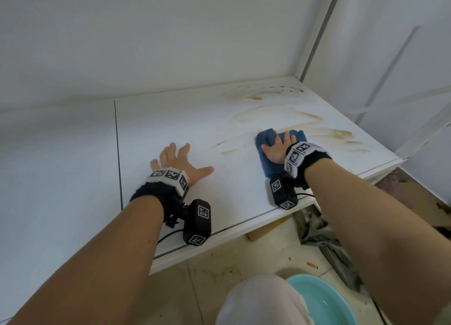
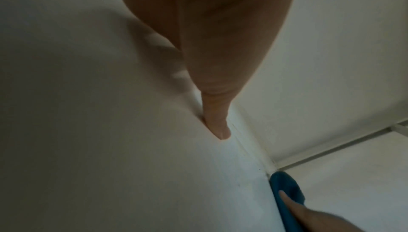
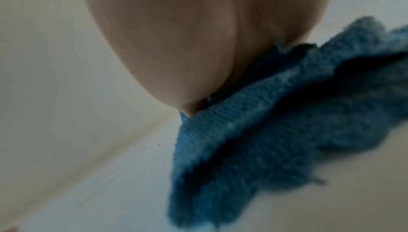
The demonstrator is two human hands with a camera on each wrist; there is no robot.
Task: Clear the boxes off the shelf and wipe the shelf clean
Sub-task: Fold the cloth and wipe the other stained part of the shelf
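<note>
The white shelf [image 1: 185, 119] carries no boxes; brown smeared stains [image 1: 275, 105] cover its back right part. My right hand [image 1: 277, 146] lies flat with straight fingers on a folded blue cloth [image 1: 264, 165], pressing it onto the shelf beside the stains. In the right wrist view the palm sits on the blue cloth [image 3: 264, 122]. My left hand [image 1: 179, 162] rests spread flat on the bare shelf, left of the cloth, holding nothing. The left wrist view shows its thumb [image 2: 217, 127] on the shelf and the blue cloth [image 2: 287, 194] further off.
A white side panel [image 1: 380, 56] closes the shelf on the right and a back wall [image 1: 146, 44] behind. Below the shelf's front edge lie a teal basin [image 1: 324, 300], a crumpled grey-green cloth [image 1: 324, 237] and cardboard [image 1: 262, 232] on the tiled floor.
</note>
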